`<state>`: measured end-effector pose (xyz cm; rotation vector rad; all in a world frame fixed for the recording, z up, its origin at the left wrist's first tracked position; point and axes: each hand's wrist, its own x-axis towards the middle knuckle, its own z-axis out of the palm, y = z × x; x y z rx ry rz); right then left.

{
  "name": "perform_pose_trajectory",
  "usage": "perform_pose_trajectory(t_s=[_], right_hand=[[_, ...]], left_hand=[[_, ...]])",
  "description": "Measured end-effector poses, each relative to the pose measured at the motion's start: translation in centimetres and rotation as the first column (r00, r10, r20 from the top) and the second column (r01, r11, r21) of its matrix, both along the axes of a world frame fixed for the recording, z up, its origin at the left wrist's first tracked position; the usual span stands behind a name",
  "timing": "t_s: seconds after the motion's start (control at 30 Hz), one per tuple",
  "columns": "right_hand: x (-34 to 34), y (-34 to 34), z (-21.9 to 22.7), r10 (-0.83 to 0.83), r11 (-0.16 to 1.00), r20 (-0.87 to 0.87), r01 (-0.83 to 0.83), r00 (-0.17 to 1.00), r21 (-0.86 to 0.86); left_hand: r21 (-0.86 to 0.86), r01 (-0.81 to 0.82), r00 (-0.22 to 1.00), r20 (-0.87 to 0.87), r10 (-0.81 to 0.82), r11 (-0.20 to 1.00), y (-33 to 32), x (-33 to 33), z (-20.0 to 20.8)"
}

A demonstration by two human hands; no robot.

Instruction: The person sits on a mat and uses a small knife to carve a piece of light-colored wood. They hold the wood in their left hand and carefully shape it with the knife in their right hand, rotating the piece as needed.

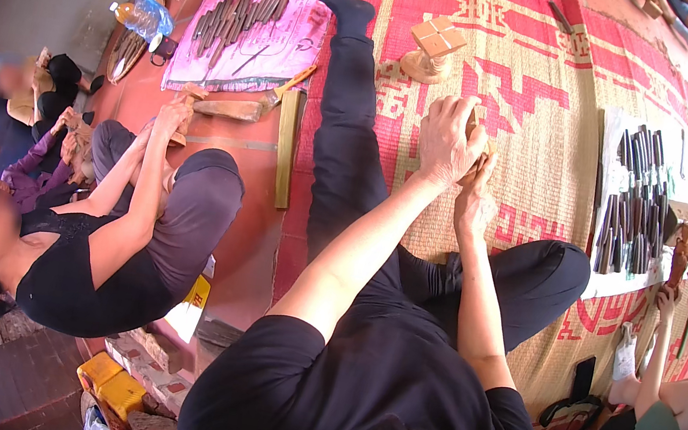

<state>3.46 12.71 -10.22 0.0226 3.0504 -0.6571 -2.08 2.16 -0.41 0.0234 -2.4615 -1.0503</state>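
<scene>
My left hand [449, 137] is closed, its fingers bent over a small brown wooden piece [473, 122] that is mostly hidden. Just below it and to the right, my right hand [476, 204] is closed on the lower part of the same piece. Whether a tool is also between my hands, I cannot tell. Beyond them stands a pale wooden stand [426, 67] with a round base. On top of it rests a square block [439, 36] marked by a light cross.
A patterned red and straw mat [538, 164] lies under me. Dark carving tools [638, 201] are laid out on white sheeting at right, and more [235, 21] on pink sheeting at left. Close on my left, a person [112, 251] holds a wooden piece. Another person works at right.
</scene>
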Motion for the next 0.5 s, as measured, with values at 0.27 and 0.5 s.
perform_pose_trajectory(t_s=[0.27, 0.5], right_hand=[[-0.2, -0.2, -1.7, 0.010, 1.000, -0.025, -0.010, 1.000, 0.017], [-0.5, -1.6, 2.4, 0.067, 0.998, -0.130, -0.064, 0.989, 0.029]], left_hand=[[0.016, -0.013, 0.999, -0.041, 0.013, 1.000, -0.6, -0.3, 0.0], [0.099, -0.024, 1.000, 0.013, 0.023, 0.995, -1.4, 0.0, 0.6]])
